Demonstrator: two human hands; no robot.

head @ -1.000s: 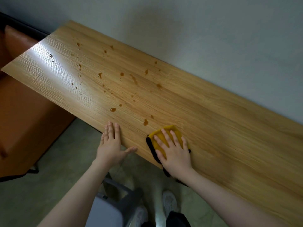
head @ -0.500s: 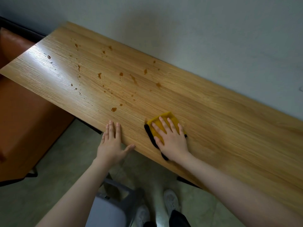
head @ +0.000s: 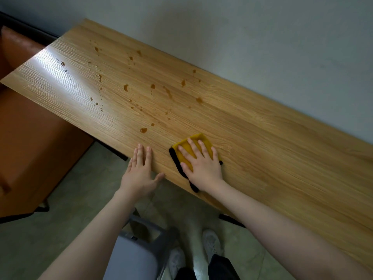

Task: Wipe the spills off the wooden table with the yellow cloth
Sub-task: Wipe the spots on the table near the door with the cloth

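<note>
A long wooden table (head: 262,138) runs along the wall. Several brown spills (head: 144,129) dot its left half, from the far corner down to near the front edge. The yellow cloth (head: 186,147), edged in black, lies flat near the front edge. My right hand (head: 201,164) presses on it with straight, spread fingers and hides most of it. My left hand (head: 139,172) rests flat at the table's front edge, left of the cloth, with fingertips on the wood and thumb out to the side.
A pale wall (head: 262,37) runs directly behind the table. An orange-brown seat (head: 30,138) stands at the left, partly under the table end. Below me are a grey chair (head: 133,257), my shoes (head: 212,241) and a tiled floor.
My right hand slid the cloth forward from the front edge over the nearest brown spot, which no longer shows. My left hand stayed at the edge.
</note>
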